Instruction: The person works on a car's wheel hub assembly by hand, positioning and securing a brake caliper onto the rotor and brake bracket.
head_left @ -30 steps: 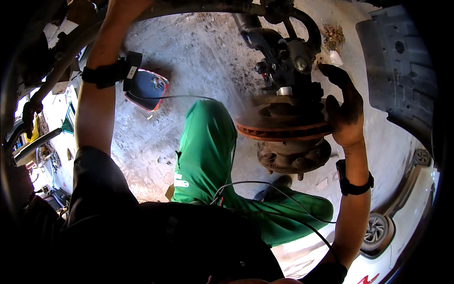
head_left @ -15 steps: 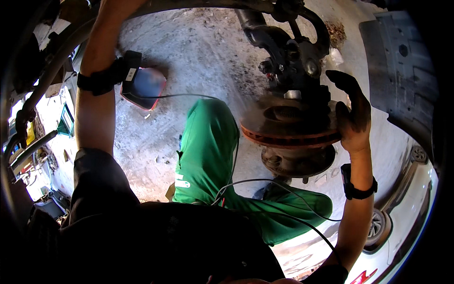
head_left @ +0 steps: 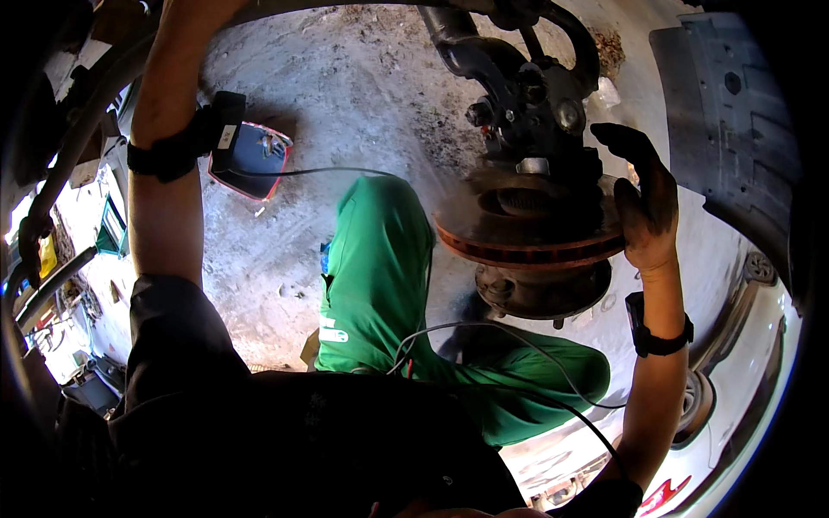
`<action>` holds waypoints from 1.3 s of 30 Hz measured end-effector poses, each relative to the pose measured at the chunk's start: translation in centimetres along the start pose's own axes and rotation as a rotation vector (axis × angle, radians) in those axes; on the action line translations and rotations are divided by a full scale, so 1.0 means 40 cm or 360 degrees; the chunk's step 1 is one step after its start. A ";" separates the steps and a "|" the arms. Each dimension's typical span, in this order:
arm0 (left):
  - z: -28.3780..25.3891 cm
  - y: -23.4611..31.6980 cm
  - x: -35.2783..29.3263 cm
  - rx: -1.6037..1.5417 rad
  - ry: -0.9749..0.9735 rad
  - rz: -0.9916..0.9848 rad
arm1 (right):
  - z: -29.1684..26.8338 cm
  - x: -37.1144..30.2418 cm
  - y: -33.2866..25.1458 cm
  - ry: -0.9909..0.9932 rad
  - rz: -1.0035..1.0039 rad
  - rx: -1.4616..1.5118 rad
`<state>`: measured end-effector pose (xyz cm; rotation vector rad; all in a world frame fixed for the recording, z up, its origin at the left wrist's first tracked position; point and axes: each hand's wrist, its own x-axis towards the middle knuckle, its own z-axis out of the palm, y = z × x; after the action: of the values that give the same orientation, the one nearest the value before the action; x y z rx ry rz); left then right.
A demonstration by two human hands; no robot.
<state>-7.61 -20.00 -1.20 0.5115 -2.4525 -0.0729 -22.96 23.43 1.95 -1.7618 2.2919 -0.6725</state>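
Observation:
A brake disc [head_left: 531,246] with a rusty vented rim hangs level in front of me, below dark suspension parts [head_left: 540,108]. Under it sits the round hub [head_left: 544,289] with studs pointing down. My right hand [head_left: 646,203] rests against the disc's right edge, its blackened fingers curved upward and apart from the thumb. Nothing is gripped between them. My left forearm [head_left: 168,216] reaches up past the top edge of the picture; the left hand itself is out of sight.
A red-rimmed tray [head_left: 259,186] with small items lies on the concrete floor behind my left wrist strap [head_left: 177,151]. Thin cables [head_left: 484,326] cross my green trousers. A grey panel [head_left: 734,112] hangs at right, above a white car [head_left: 743,406].
The disc and the tray have shifted slightly left in the picture. My left forearm also appears a little further left. My right hand keeps its place at the disc's edge.

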 end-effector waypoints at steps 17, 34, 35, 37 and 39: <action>0.037 -0.081 -0.021 0.0318 0.0250 0.0118 | 0.011 -0.016 0.043 0.0098 0.0253 0.0435; -0.002 -0.036 0.002 0.0407 0.0066 0.0391 | 0.012 0.013 -0.017 0.0012 0.0121 0.0207; 0.013 -0.021 0.004 0.0387 0.0075 0.0382 | 0.012 0.001 0.007 0.0030 0.0109 0.0223; 0.046 0.012 0.005 0.0186 -0.0066 0.0071 | 0.011 -0.027 0.052 0.0038 0.0106 0.0220; 0.023 0.031 0.011 0.0154 -0.0123 -0.0079 | 0.015 -0.042 0.088 0.0076 0.0246 0.0652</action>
<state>-8.89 -19.09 -1.48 0.6226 -2.5284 0.0059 -25.32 25.59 -0.39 -1.3812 2.0982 -1.0709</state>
